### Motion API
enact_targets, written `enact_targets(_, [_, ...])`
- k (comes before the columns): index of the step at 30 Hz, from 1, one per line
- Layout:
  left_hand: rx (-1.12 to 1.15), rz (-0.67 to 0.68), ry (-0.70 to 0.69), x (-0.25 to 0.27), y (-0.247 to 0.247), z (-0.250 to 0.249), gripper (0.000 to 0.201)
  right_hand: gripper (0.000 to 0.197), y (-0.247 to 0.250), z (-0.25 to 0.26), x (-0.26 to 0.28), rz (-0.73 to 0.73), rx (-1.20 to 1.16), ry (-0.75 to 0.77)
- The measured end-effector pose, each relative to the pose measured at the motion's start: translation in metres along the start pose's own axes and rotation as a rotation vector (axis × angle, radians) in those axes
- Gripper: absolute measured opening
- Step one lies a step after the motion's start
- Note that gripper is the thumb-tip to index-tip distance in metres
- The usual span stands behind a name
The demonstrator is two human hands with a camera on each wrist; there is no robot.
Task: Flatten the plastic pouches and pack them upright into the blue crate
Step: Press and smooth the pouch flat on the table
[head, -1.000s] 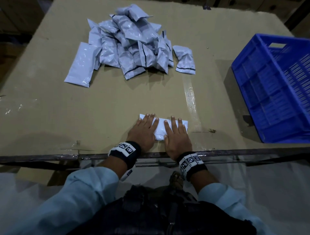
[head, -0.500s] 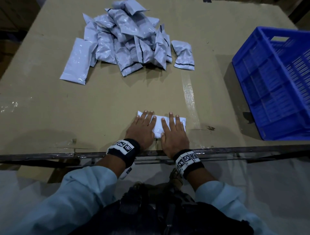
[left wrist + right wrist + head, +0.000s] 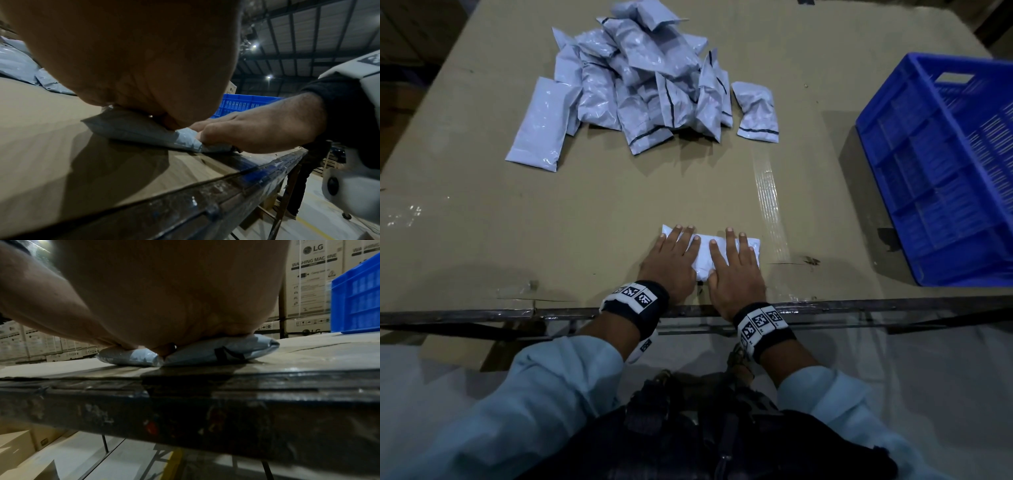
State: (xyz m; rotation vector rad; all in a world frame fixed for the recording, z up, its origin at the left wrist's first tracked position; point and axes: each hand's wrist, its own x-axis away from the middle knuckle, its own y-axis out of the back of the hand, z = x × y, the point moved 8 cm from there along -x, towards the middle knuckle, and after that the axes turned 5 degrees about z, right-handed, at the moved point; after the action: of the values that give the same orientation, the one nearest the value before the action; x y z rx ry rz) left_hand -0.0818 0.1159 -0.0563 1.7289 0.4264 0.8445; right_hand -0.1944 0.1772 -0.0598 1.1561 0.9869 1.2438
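Note:
A pale grey plastic pouch point(image 3: 703, 255) lies flat near the table's front edge. My left hand point(image 3: 673, 258) presses on its left half with straight fingers. My right hand point(image 3: 732, 267) presses on its right half the same way, palm down. The left wrist view shows the pouch point(image 3: 135, 129) squashed under my palm, with the right hand point(image 3: 252, 128) beside it. In the right wrist view the pouch point(image 3: 216, 350) bulges out from under my palm. The blue crate point(image 3: 945, 164) stands at the right of the table, with no pouches visible inside.
A heap of several grey pouches point(image 3: 647, 89) lies at the back of the cardboard-covered table point(image 3: 585, 212). A strip of clear tape point(image 3: 768, 202) runs between the heap and my hands. The table's dark metal front edge point(image 3: 482, 313) is right behind my wrists.
Both hands stay pressed on the pouch; the fingers have crept slightly forward over it. The view has shifted a little.

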Motion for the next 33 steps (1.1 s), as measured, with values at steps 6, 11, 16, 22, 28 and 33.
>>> enact_targets(6, [0.065, -0.051, -0.050, -0.001, -0.002, 0.000, 0.078, 0.066, -0.004, 0.001, -0.002, 0.006, 0.090, -0.024])
enact_targets(11, [0.094, -0.048, -0.006, 0.000, 0.000, 0.001, 0.091, 0.067, -0.006, 0.001, 0.000, 0.004, 0.060, -0.020])
enact_targets(16, [0.165, -0.100, 0.048, -0.002, -0.003, 0.008, 0.081, 0.061, -0.008, -0.011, 0.000, -0.019, -0.128, -0.016])
enact_targets(22, [0.104, -0.143, 0.030, -0.001, -0.008, 0.007, 0.073, 0.060, -0.011, -0.012, -0.003, -0.018, -0.090, -0.029])
enact_targets(28, [0.039, -0.137, 0.050, -0.009, -0.011, 0.007, 0.064, 0.061, -0.012, -0.010, -0.009, -0.014, 0.005, -0.019])
enact_targets(33, [-0.026, -0.124, 0.068, -0.013, -0.011, 0.006, 0.065, 0.062, -0.011, -0.009, -0.016, 0.009, 0.028, -0.011])
